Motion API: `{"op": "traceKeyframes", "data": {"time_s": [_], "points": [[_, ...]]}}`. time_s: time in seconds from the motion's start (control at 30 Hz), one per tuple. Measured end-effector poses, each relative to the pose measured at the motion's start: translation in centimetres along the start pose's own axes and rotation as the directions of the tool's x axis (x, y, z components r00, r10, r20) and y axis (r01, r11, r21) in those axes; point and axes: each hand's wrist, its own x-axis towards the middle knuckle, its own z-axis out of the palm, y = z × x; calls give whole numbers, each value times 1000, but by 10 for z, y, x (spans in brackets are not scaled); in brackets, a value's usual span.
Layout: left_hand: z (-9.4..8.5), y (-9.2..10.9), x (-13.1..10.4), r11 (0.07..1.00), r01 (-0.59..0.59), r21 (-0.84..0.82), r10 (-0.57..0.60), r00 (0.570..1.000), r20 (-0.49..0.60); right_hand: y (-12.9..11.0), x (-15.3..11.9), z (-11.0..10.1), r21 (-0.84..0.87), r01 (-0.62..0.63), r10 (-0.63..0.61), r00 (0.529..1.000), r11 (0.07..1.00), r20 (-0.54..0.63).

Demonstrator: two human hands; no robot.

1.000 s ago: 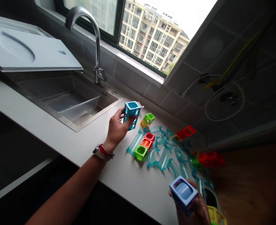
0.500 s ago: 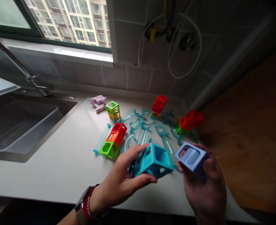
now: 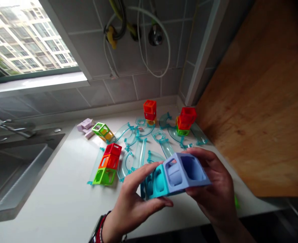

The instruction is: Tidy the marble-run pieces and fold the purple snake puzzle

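My left hand (image 3: 138, 194) is closed around a teal hollow cube block (image 3: 159, 182), thumb below and fingers above. A darker part sits behind it, mostly covered by the hand. In my right hand (image 3: 214, 182) is a periwinkle hollow cube block (image 3: 185, 171), gripped from its right side. The two blocks meet face to face in line; whether they are locked together I cannot tell. Beyond the hands lies a row of red, orange and green cube blocks (image 3: 108, 162), and clear teal track pieces (image 3: 139, 152) spread over the counter.
On the white counter (image 3: 60, 189) stand two red-topped block stacks (image 3: 150, 108) (image 3: 188, 116), a green and yellow block pair (image 3: 102, 131) and pale lilac pieces (image 3: 86, 126). A sink (image 3: 24, 175) lies left; a wooden panel (image 3: 252, 118) rises at right.
My right hand has brought the periwinkle block leftward against the teal one, and both blocks have turned. The head view has swung to the right.
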Motion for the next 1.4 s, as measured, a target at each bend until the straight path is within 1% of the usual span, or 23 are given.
{"op": "traceKeyframes", "data": {"time_s": [0.13,0.2,0.3,0.4,0.53,0.63,0.73,0.8,0.87,0.97,1.03,1.07,1.13,1.2,1.27,1.33,1.4], "points": [[1,6,3,999,-16,50,17,1000,-2,1,1,0,-15,23,-22,999,1000,27],[3,5,3,999,-5,50,6,1000,-16,4,2,-1,-60,32,-31,999,998,27],[11,-1,-1,998,53,26,-52,998,-42,12,1,-1,-172,65,-65,998,983,6],[19,-12,-6,990,136,-28,-137,989,-49,21,0,-1,-247,50,-53,999,968,-5],[23,-20,-9,963,235,-132,-237,971,-2,31,-1,0,-206,6,-7,1000,979,-5],[22,-18,-8,937,284,-203,-285,958,21,36,-1,4,-224,11,-15,1000,974,-16],[24,-13,-5,881,320,-347,-298,947,116,41,-2,9,-277,36,-56,996,960,-63],[27,-11,-5,845,345,-409,-308,939,156,44,-2,11,-291,39,-67,994,956,-87],[29,-11,-5,829,369,-420,-340,929,144,47,-1,10,-294,28,-60,993,955,-98],[30,-12,-4,825,387,-411,-383,919,97,50,0,8,-265,0,-27,995,964,-98],[29,-11,-4,810,391,-436,-385,917,106,51,-1,7,-213,-27,8,996,977,-89],[28,-10,-3,789,398,-467,-382,914,134,51,-2,6,-171,-44,31,996,984,-81],[26,-8,-3,709,436,-554,-370,899,234,52,-3,7,-67,-92,89,995,994,-48],[23,-7,-4,585,500,-638,-335,866,371,52,-5,7,16,-153,153,988,988,-5],[21,-7,-5,475,550,-688,-287,835,469,53,-6,8,41,-211,210,977,977,26],[20,-7,-6,417,569,-708,-257,822,509,53,-6,8,37,-247,246,969,968,35],[19,-7,-6,396,573,-718,-250,819,516,54,-7,7,28,-252,251,967,967,33]]}}
